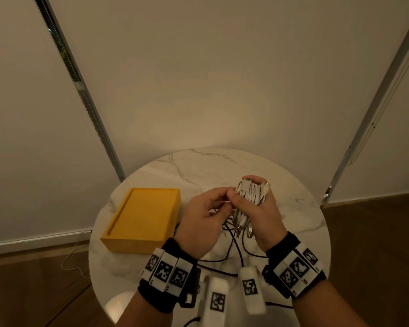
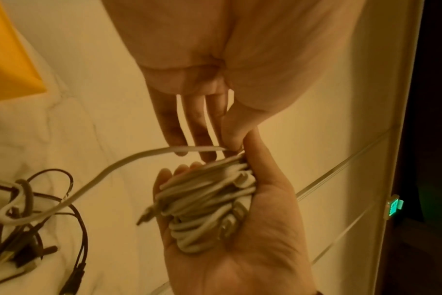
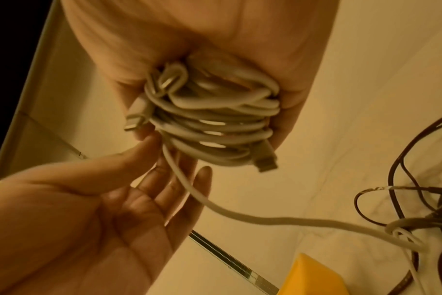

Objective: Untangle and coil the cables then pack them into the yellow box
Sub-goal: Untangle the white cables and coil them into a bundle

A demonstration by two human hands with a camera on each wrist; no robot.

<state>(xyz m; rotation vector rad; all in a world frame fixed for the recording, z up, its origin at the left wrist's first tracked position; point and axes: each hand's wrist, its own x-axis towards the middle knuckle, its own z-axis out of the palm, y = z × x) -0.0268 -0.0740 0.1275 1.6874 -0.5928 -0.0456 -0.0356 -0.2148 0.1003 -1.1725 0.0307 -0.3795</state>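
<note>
While our right hand (image 1: 260, 208) grips the white coil (image 1: 250, 193) above the worktop (image 1: 293, 208), left hand (image 1: 206, 218) pinches its loose tail (image 2: 114, 169), trailing down-left toward tangle; yellow box (image 1: 142, 218) sits left, nearer the left hand.

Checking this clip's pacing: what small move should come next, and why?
Probably another wrap: the right hand grips the white coil, and the left hand pinches a loose strand that trails to the tangle on the table.
</note>
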